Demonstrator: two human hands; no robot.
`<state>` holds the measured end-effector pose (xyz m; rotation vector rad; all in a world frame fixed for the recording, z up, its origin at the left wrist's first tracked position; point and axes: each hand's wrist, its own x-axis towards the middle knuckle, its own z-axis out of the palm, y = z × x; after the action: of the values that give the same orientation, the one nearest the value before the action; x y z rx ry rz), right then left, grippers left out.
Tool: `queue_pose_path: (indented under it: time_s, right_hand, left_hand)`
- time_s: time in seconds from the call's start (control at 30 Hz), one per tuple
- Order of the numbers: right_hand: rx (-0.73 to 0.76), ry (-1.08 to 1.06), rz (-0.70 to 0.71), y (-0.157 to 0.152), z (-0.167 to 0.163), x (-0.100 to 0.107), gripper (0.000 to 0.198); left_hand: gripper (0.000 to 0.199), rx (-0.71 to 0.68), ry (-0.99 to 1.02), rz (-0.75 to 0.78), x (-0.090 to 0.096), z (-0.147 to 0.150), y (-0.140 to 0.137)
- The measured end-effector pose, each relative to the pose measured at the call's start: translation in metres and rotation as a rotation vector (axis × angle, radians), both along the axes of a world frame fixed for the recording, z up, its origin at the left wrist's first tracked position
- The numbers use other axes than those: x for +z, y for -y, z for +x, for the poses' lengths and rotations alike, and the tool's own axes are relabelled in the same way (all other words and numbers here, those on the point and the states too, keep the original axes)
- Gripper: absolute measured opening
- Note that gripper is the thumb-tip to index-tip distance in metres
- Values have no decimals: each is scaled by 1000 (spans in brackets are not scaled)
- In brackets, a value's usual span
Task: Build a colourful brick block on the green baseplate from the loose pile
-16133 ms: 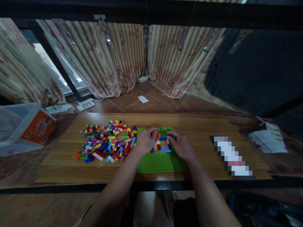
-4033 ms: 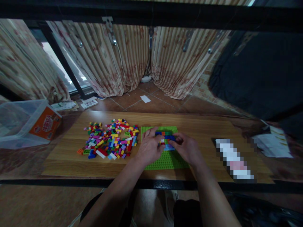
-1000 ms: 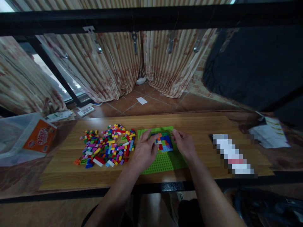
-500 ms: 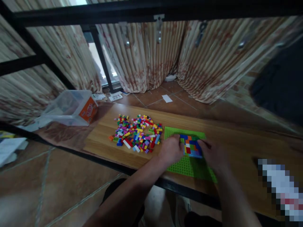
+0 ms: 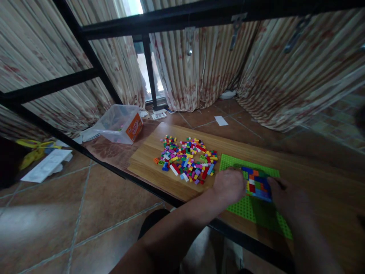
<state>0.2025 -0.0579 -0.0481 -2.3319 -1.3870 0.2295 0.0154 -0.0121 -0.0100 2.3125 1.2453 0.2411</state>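
Note:
A flat block of joined toy bricks [image 5: 258, 184], mostly blue with orange, red, white and green pieces, sits over the green baseplate [image 5: 242, 210]. At its left edge is my left hand [image 5: 230, 184], closed, with the fingertips hidden against the bricks. My right hand [image 5: 288, 196] grips the opposite edge; it is dim and a little blurred. Whether the block is pressed onto the baseplate or lifted slightly I cannot tell. Left of the baseplate, a loose pile of coloured toy bricks [image 5: 186, 159] is spread on the wooden table [image 5: 145, 161].
A clear plastic box [image 5: 112, 127] with an orange label stands beyond the table's left end. Black metal bars [image 5: 176, 23] cross in front of striped curtains [image 5: 179, 72]. A white paper [image 5: 221, 120] and a white tray-like piece [image 5: 47, 165] lie on the tiled floor.
The view has swung left, so everything appears farther right. Both hands remain at the sides of the brick block, with little visible change in their grip.

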Motion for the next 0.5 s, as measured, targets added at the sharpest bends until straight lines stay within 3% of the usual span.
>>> queue_pose_path:
  time_s: [0.1,0.33,0.5]
  right_hand:
    - [-60,21,-106,-1,-3,5,51]
    - [-132,-15,-117,-5,-2,5,42]
    - [-268,-41,-37,-7,-18,21,48]
  left_hand:
    - [31,-15,-19,-9,4,-2,1]
    - [32,-13,-57,-54,17,-9,2]
    - [33,81,177,14,27,-18,-2]
